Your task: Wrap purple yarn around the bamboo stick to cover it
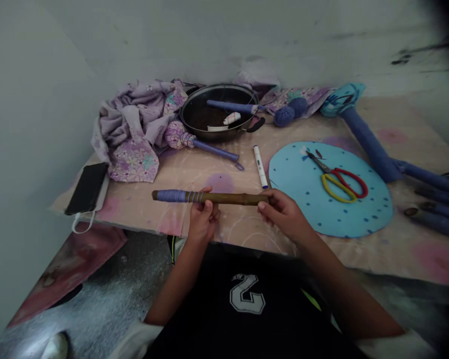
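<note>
Both my hands hold a brown bamboo stick point(232, 198) level above the table's front edge. Blue yarn point(171, 196) is wound tightly round its left end, then runs on in several spaced turns. My left hand point(204, 218) is closed round the stick near the middle, its thumb against the front, just right of the spaced turns. My right hand point(280, 209) pinches the stick's right end between thumb and fingers. A thin strand seems to hang below my left hand; where it leads I cannot tell.
On the table point(138, 209) lie a phone point(87, 188), floral cloth point(134, 134), a black pan point(194, 124) with a wrapped stick, a cloth-headed stick point(217, 151), a marker point(260, 167), yarn balls point(290, 112), a blue round sheet point(295, 189) with scissors point(338, 182), and wrapped sticks point(372, 144).
</note>
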The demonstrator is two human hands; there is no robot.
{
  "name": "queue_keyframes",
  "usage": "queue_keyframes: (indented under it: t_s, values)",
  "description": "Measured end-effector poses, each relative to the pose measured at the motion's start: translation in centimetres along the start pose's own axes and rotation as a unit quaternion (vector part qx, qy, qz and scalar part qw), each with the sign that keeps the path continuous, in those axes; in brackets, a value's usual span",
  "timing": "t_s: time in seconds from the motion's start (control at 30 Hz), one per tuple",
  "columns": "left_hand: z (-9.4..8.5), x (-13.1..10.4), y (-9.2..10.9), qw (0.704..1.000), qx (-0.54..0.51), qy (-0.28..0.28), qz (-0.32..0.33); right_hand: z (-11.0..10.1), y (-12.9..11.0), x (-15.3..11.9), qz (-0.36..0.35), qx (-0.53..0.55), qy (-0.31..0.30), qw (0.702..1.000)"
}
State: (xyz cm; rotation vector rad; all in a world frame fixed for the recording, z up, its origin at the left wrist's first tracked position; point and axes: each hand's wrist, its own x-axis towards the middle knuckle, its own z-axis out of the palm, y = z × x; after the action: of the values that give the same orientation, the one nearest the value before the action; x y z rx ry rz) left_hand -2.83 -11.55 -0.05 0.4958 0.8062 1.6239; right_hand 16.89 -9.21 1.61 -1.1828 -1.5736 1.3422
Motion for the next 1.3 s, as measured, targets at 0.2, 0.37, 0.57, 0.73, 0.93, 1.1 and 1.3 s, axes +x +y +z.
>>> queue_keyframes:
  t_s: [0.2,0.37,0.57,0.73,0.93,1.1,1.3]
  values:
    - [0.0,0.0,0.2,0.999,-0.011,0.012,-0.029,0.2,0.8,-0.4,-0.121,-0.031,0.017,0.992]
    - [-0.1,-0.1,0.1,0.999,-0.01,0.004,-0.034,0.6,0.5,-0.1,0.029,0.067,-0.001,0.997]
    - [-0.2,0.2,0.0,0.999,-0.009,0.029,-0.028,1.0,0.6,-0.2,-0.191,-0.125,0.074,0.971]
    - [-0.3,0.2,0.2,0.999,-0.016,0.03,-0.023,0.9,1.1,0.1,-0.009,0.035,-0.003,0.999]
    - [-0.4,0.2,0.0,1.0,-0.012,0.013,-0.022,0.6,0.5,0.1,-0.106,-0.03,0.009,0.994]
    - [-0.6,0.2,0.1,1.0,-0.009,-0.001,-0.021,0.5,0.4,0.1,-0.213,-0.09,-0.012,0.973]
    - [-0.4,0.0,0.0,1.0,0.003,-0.001,-0.012,1.0,0.5,0.2,-0.048,0.046,-0.044,0.997]
